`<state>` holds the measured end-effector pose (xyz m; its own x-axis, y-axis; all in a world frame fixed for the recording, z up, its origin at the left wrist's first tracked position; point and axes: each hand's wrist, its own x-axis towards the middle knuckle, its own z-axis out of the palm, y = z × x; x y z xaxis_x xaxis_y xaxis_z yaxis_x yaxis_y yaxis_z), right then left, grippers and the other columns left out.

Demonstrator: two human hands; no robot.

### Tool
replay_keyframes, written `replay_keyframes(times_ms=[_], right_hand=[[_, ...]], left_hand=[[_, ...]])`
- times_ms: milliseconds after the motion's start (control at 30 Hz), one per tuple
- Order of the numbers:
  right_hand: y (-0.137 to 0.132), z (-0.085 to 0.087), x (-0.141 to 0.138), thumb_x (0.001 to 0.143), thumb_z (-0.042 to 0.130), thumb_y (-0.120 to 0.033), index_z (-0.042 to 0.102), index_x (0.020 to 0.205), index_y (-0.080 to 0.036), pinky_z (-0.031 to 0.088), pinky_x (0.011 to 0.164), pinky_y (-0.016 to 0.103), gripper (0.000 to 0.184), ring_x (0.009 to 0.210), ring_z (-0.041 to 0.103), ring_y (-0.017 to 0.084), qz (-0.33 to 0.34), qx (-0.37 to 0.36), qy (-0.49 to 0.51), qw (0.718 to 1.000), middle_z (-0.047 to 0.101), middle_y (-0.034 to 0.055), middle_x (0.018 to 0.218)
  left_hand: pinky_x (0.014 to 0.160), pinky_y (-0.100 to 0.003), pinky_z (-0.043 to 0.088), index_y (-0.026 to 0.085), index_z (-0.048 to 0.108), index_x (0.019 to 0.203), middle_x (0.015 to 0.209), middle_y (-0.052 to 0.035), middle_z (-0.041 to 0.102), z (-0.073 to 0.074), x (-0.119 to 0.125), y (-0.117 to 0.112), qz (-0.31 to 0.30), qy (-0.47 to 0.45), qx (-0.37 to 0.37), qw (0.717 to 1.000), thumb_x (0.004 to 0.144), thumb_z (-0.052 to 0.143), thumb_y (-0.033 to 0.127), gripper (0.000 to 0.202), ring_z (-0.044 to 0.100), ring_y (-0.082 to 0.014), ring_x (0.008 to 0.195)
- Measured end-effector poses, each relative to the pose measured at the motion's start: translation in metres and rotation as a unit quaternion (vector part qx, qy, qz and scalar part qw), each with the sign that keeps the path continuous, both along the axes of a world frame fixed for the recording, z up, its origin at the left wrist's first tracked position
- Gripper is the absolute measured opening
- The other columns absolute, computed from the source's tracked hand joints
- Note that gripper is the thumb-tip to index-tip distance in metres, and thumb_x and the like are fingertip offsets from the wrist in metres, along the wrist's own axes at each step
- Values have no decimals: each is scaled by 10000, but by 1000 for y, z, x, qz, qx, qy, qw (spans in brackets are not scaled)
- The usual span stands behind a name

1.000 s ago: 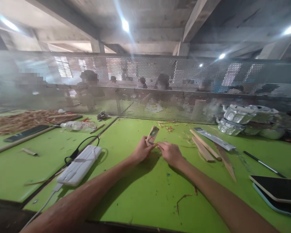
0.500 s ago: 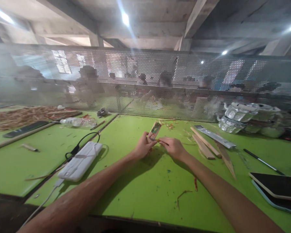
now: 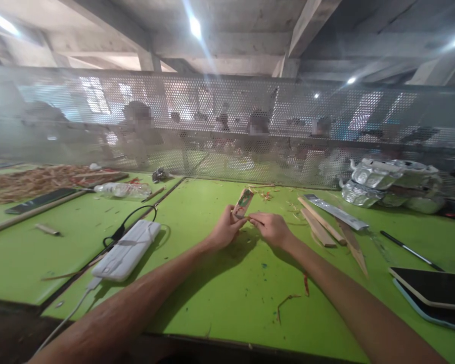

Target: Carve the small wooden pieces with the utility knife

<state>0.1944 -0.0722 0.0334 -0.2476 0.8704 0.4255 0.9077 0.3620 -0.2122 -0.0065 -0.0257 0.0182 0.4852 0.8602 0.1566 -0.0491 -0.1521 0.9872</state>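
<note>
From my remote view, a white power bank (image 3: pixel 127 250) lies nearest on the green bench (image 3: pixel 212 303). Farther in, my left hand (image 3: pixel 223 230) grips a small painted piece (image 3: pixel 244 201), tilted upward; my right hand (image 3: pixel 272 229) is pinched beside it, its hold unclear to me. Behind stands a perforated screen (image 3: pixel 200 108).

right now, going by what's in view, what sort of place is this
Probably a workshop: a heap of what look like wood shavings and some wooden strips lie on green tabletops, under bare concrete beams.
</note>
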Motion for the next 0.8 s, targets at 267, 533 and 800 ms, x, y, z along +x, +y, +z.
replay_keyframes(times_ms=[267, 533, 800], right_hand=[[-5, -2, -15, 1104, 494, -261, 827, 1288, -281, 656, 858, 435, 381, 1064, 810, 299, -35, -12, 7, 999, 824, 85, 1262], [-9, -4, -30, 1103, 477, -234, 841, 1249, -230, 657, 727, 413, 392, 921, 821, 292, -59, 12, 33, 998, 852, 115, 1146], [-4, 3, -9, 1086, 555, -272, 857, 1234, -310, 668, 865, 453, 339, 1046, 820, 300, -9, -6, 27, 1000, 838, 73, 1212]], left_hand=[[376, -172, 354, 215, 470, 1086, 618, 128, 529, 12, -2, -7, 20, 3, -37, 999, 1011, 690, 209, 232, 443, -63, 387], [364, -172, 320, 223, 480, 1053, 590, 132, 525, 6, 1, -3, 74, 13, -26, 997, 1014, 714, 227, 237, 446, -64, 361], [378, -174, 354, 222, 485, 1056, 596, 125, 558, 8, -1, -6, 28, 25, 1, 999, 994, 718, 244, 242, 463, -70, 390]])
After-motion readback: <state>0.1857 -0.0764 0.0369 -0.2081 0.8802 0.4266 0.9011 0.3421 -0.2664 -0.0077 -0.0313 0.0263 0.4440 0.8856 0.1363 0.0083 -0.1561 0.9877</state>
